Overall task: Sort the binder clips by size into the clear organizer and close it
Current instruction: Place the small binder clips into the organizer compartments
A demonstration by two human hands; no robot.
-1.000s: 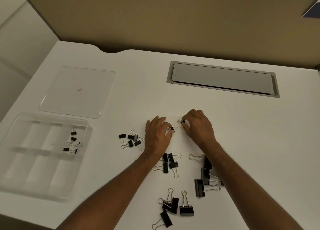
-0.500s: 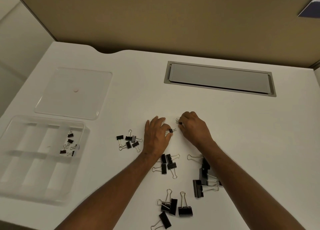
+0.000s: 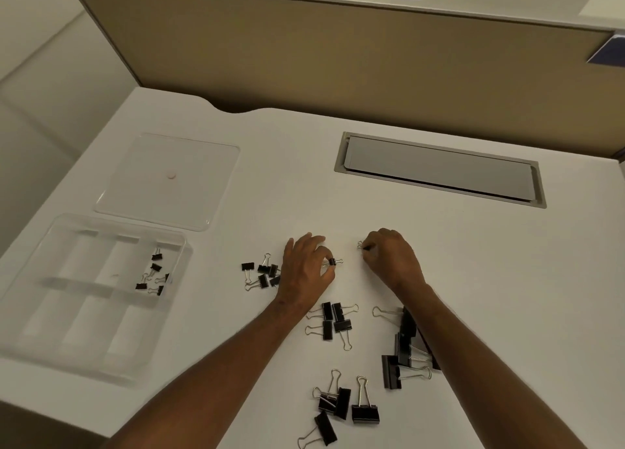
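1. Right now the left hand (image 3: 309,266) pinches a tiny binder clip (image 3: 332,262) between thumb and fingertip, near the middle of the desk (image 3: 473,279).
2. Just beside it, the right hand (image 3: 392,259) has its fingers curled round a second tiny clip (image 3: 361,244), only its wire loop showing.
3. Carry both to the clear organizer (image 3: 44,313) at the desk's left edge and drop them in the compartment nearest the hands, where the other small clips (image 3: 152,276) already lie.
4. Probably best to hold each by its black body, since the wire handles flip.
5. Mid-sized clips (image 3: 333,322) and large clips (image 3: 345,406) wait near the front edge; keep each size to its own compartment.
6. Fit the lid (image 3: 169,181), lying just behind the organizer, last.
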